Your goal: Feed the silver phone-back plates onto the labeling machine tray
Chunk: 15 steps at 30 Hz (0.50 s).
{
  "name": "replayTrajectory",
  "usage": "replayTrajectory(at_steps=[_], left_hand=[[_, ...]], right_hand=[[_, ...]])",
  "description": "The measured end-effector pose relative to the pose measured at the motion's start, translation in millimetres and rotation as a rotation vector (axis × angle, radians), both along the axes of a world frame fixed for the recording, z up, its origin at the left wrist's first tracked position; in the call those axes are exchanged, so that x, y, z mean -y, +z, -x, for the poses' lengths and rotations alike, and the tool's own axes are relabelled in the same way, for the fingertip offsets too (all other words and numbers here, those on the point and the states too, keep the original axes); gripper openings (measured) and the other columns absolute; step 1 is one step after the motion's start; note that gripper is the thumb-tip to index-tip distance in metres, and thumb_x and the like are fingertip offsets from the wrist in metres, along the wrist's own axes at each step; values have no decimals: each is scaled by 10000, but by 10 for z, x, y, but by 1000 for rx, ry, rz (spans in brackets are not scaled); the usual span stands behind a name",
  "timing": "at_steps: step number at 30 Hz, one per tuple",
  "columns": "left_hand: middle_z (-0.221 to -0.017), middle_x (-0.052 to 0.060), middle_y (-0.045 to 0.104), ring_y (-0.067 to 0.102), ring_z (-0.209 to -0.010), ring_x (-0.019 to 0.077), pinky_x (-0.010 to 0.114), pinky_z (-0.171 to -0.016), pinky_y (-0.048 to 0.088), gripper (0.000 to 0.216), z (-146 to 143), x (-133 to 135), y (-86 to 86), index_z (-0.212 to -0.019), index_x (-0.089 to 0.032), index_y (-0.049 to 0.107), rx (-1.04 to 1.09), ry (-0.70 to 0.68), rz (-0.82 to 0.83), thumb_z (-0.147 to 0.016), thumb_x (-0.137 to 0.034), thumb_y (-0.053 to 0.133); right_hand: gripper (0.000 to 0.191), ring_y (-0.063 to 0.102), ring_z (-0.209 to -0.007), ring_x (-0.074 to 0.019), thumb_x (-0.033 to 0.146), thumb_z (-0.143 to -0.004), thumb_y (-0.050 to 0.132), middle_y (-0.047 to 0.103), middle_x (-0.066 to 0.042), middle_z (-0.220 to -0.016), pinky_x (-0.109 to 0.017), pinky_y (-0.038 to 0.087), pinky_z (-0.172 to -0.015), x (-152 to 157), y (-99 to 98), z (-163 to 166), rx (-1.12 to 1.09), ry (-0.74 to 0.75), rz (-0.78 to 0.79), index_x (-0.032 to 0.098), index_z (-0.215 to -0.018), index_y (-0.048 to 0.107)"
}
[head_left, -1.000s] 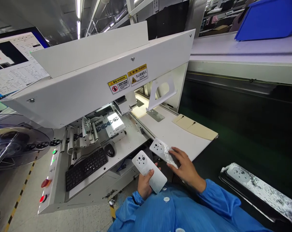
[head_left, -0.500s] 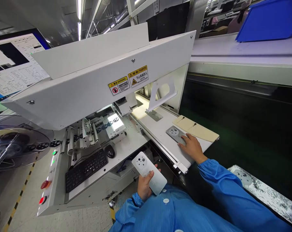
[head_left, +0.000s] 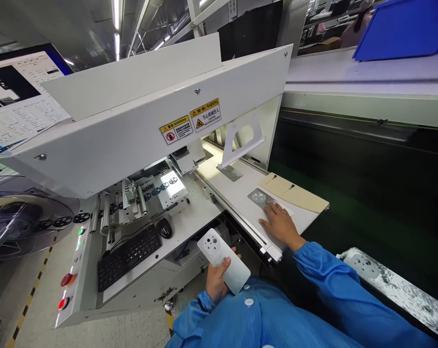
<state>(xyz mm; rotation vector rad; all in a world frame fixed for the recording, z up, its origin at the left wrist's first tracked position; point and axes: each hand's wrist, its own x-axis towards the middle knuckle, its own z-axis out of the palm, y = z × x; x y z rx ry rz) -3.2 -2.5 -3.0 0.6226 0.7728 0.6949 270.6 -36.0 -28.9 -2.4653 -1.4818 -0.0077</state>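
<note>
Count: 5 panels (head_left: 236,278) visible, 2 hands.
Panels: 1 in the left hand (head_left: 219,280); 1 under the right hand (head_left: 282,224); 1 farther up the white surface (head_left: 240,198); 1 part-hidden beneath the machine (head_left: 142,130); 1 at lower right, layers below it not countable. Others: 1 keyboard (head_left: 130,261), 1 mouse (head_left: 164,228), 1 monitor (head_left: 19,108), 1 reel (head_left: 19,217), 2 warning labels (head_left: 206,115), 2 red buttons (head_left: 67,279), 1 blue bin (head_left: 400,34), 1 beige plate (head_left: 300,195).
</note>
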Motion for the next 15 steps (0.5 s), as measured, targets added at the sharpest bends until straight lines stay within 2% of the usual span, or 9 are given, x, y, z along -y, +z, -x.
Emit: replayTrajectory(at_steps=[7, 15], left_hand=[[-1057, 191, 713, 620, -1068, 417, 555, -927, 474, 724, -31, 10, 36, -1139, -137, 624, -14, -13, 7, -508, -396, 865], [-1088, 193, 704, 608, -1091, 416, 555, -944, 462, 692, -6, -11, -58, -1145, -143, 623, -16, -7, -12, -541, -390, 854]], right_hand=[[594, 249, -1353, -358, 524, -948, 342, 333, -150, -1462, -568, 242, -1087, -65, -107, 42, -7, 47, 13, 118, -1366, 459], [573, 233, -1364, -343, 517, -941, 379, 323, -126, -1472, -540, 240, -1102, -195, -97, -62, -1, 111, -14, 145, -1369, 466]])
